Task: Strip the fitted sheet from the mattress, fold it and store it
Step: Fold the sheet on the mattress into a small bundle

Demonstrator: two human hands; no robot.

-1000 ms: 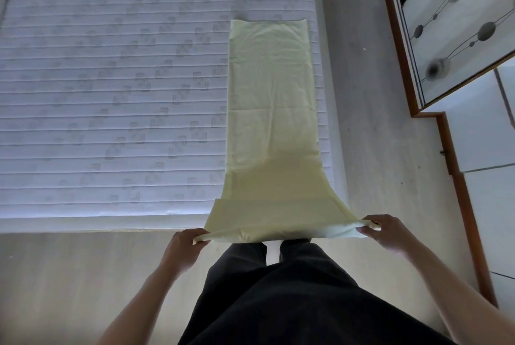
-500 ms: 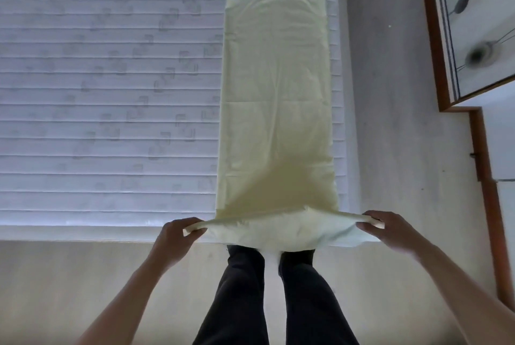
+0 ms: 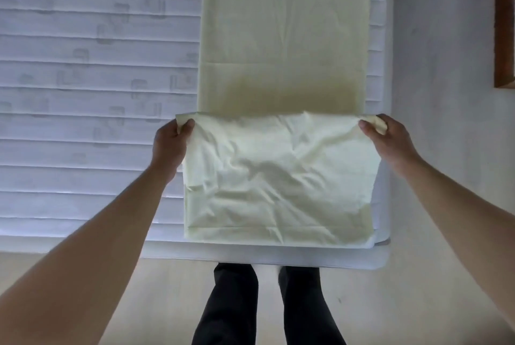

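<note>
- While the pale yellow fitted sheet (image 3: 281, 38) lies as a long folded strip along the right side of the bare mattress (image 3: 83, 93), its near end is lifted and doubled back over itself.
- The left hand (image 3: 170, 144) pinches the left corner of that raised end.
- The right hand (image 3: 387, 141) pinches the right corner, thumb on top.
- Dark trouser legs (image 3: 231, 305) stand on the light floor (image 3: 167, 303) at the mattress edge.
- A wood-framed cabinet (image 3: 504, 24) shows at far right.

Sheet (image 3: 278, 177) end in both hands (image 3: 170, 141)
</note>
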